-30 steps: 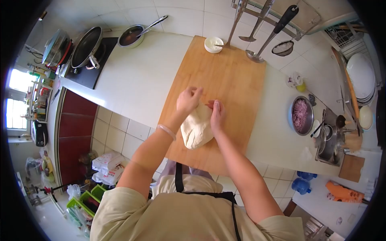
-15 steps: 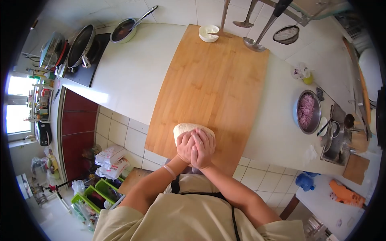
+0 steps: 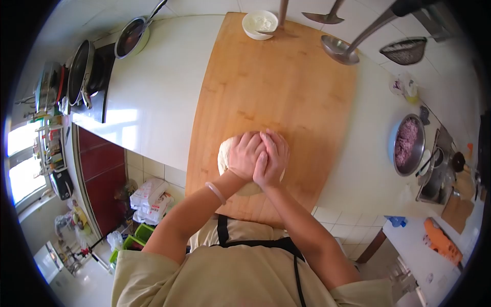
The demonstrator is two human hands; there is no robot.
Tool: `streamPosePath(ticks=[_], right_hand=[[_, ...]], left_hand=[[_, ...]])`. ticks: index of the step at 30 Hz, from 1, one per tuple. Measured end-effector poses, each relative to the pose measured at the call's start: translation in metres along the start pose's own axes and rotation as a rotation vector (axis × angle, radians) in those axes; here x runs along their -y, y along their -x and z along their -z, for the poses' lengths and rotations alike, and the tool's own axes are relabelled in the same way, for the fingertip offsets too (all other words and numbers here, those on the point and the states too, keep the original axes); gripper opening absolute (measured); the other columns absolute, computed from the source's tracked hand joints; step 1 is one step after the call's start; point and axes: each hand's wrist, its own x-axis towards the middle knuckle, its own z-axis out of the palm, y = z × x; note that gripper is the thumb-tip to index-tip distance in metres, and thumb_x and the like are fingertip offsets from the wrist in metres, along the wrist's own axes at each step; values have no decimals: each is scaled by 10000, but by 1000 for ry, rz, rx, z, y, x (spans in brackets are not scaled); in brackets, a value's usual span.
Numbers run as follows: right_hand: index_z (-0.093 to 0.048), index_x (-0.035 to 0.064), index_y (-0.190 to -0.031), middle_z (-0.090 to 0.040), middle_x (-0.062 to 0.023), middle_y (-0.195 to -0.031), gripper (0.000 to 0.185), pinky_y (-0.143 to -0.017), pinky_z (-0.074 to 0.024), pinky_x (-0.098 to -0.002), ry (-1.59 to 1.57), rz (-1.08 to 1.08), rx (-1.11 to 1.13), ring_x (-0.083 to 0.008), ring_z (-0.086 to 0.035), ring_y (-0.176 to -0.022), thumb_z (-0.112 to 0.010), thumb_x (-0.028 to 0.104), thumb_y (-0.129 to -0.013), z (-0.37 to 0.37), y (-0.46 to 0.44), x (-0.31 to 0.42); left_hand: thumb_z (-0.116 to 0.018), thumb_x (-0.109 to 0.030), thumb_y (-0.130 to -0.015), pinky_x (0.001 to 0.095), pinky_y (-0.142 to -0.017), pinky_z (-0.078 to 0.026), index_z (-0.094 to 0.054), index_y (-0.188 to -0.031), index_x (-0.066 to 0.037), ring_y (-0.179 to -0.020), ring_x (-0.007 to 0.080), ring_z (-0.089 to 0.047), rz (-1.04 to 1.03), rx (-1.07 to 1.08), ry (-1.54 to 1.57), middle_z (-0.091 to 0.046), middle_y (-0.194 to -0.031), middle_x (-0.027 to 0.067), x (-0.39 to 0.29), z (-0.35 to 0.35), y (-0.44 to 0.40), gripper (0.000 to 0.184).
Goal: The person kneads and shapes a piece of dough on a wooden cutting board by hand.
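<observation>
A pale lump of dough (image 3: 223, 157) lies on the wooden board (image 3: 276, 92), near its front edge. Pressed onto the top of it is my left hand (image 3: 244, 153), its fingers curled over the far side. My right hand (image 3: 273, 158) sits close against the left one, overlapping it, and bears on the dough's right part. Both hands are closed over the dough and cover most of it. Some dough shows at the left and below the wrists.
A white bowl of white powder (image 3: 260, 24) stands at the board's far edge, under hanging utensils. A ladle (image 3: 340, 49) and a strainer (image 3: 404, 50) hang at the back. To the right is a metal bowl of chopped purple food (image 3: 408, 144); a pan (image 3: 132, 38) stands back left.
My hands and the dough have moved forward, away from my body. The arms are stretched further, and the dough looks flatter and rolled under the palms. The camera view has shifted.
</observation>
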Motion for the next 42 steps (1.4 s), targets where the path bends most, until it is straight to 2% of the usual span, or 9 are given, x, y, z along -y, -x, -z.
streamPosePath(ticks=[6,9,11,15,18,20,22,24,42], right_hand=[[-603,28,-1262,-621,-207,-1255,420,-1016,-442,-479,33,-245,-56,-386,-570,-1180,-531,316,-964,-18,-15,-14],[-545,32,-1330,-629,-203,-1229,497,-974,-477,-467,62,-418,-127,-346,-604,-1134,-555,382,-977,-23,-17,-11],[-532,20,-1315,-644,-192,-1160,501,-897,-516,-457,-204,-518,-81,-317,-644,-1014,-542,410,-999,-9,-19,-3],[-599,20,-1168,-667,-150,-954,374,-763,-539,-425,-456,-821,-11,-312,-652,-834,-498,353,-1031,31,-5,54],[-696,83,-998,-693,-137,-964,316,-780,-515,-438,-7,-350,-21,-333,-655,-860,-505,333,-1019,13,31,68],[-692,86,-1082,-675,-150,-1181,265,-981,-422,-485,148,-100,85,-334,-600,-1105,-551,290,-987,20,64,71],[-669,62,-1152,-645,-168,-1212,295,-990,-400,-491,165,124,137,-359,-582,-1130,-583,236,-930,39,89,82],[-662,38,-1179,-641,-163,-1250,363,-977,-408,-485,160,257,175,-350,-595,-1128,-535,271,-932,53,108,79],[-668,9,-1143,-653,-203,-1221,459,-924,-449,-496,29,232,123,-390,-617,-1060,-412,342,-959,12,-6,-2]], left_hand=[[-627,-277,-841,410,-819,-484,-675,-980,-164,-959,251,-615,70,238,-43,-660,-981,38,14,-12,-22,185],[-617,-276,-884,429,-868,-489,-663,-1065,-148,-1044,268,-626,158,94,-193,-671,-1032,59,0,-11,-14,227],[-530,-306,-951,475,-954,-473,-590,-1277,-145,-1163,308,-611,340,569,-120,-688,-1154,105,-9,23,-26,369],[-445,-414,-980,484,-941,-453,-697,-1129,-164,-1137,286,-617,537,604,63,-704,-1124,99,-28,68,-6,386],[-491,-349,-948,442,-961,-413,-697,-1068,-140,-1103,276,-618,370,338,-82,-703,-1097,86,-47,66,55,317],[-499,-328,-936,439,-970,-405,-691,-1054,-114,-1090,275,-617,315,302,-108,-699,-1089,87,-52,66,90,310],[-495,-311,-921,441,-966,-405,-678,-1061,-59,-1069,280,-613,125,-162,-34,-688,-1084,86,-46,41,129,341],[-470,-330,-919,453,-988,-383,-667,-1106,-49,-1121,267,-607,58,-257,-97,-680,-1129,102,-58,37,144,390],[-402,-367,-969,431,-986,-389,-695,-1055,-57,-1112,235,-653,29,-113,0,-700,-1147,118,-5,11,17,435]])
